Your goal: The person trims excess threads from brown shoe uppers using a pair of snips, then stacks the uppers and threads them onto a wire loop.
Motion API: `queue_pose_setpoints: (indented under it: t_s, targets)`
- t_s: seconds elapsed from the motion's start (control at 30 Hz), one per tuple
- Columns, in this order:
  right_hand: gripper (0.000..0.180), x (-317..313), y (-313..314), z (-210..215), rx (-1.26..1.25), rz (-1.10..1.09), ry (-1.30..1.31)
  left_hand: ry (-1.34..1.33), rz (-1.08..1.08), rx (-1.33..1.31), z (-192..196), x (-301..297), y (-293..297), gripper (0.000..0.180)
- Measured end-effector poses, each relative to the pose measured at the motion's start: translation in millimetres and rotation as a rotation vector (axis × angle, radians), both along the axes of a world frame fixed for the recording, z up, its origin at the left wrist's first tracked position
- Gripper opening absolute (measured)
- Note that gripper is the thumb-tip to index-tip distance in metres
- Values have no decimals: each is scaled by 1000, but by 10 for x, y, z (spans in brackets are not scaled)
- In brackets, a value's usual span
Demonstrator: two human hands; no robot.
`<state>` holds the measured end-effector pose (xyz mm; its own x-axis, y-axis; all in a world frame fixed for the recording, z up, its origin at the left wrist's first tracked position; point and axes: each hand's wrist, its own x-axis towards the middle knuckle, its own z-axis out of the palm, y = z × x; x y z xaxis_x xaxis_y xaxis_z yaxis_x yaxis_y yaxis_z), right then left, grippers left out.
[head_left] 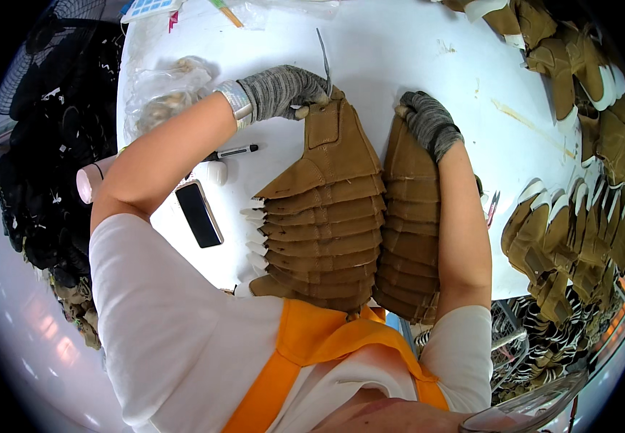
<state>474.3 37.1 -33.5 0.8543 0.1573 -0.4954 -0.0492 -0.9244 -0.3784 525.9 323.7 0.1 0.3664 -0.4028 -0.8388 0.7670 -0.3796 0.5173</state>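
Two overlapping rows of brown shoe uppers lie on the white table before me. My left hand [283, 92], in a grey knit glove, is closed at the far end of the left row [327, 216]. A thin grey pointed tool [323, 54] sticks up from its fingers, and the thumb is beside the stitched patch of the top upper [325, 124]. My right hand [430, 124], gloved alike, curls over the far end of the top upper in the right row [411, 169]. Its fingertips are partly hidden. White lining edges show along the left row's left side.
Left of the rows lie a phone [199, 214], a black-and-white pen [234, 151] and a clear plastic bag [164, 97]. More brown uppers [569, 238] hang at the table's right edge. Pink-handled snips [494, 208] lie beyond my right forearm. Black shoe parts [53, 166] are piled at far left.
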Motion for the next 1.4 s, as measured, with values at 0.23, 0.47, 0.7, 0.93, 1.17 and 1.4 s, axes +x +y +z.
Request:
queue_pose_setpoints:
  t_s: [0.23, 0.47, 0.7, 0.93, 1.17, 1.4]
  targets:
    - [33, -12, 11, 50, 9, -20, 21, -107, -306, 164, 13, 141, -51, 12]
    - [31, 1, -16, 16, 16, -9, 9, -264, -808, 119, 528, 235, -28, 34]
    - [33, -6, -18, 20, 6, 9, 9, -516, -767, -358, 389, 64, 149, 37]
    - [34, 12, -22, 7, 6, 15, 25, -186, -558, 28, 338, -54, -88, 28]
    - [33, 29, -14, 21, 13, 1, 60, -375, -641, 73, 364, -141, -72, 29]
    - [33, -6, -34, -12, 45, -3, 14, -644, -1264, 306, -351, -18, -5, 21]
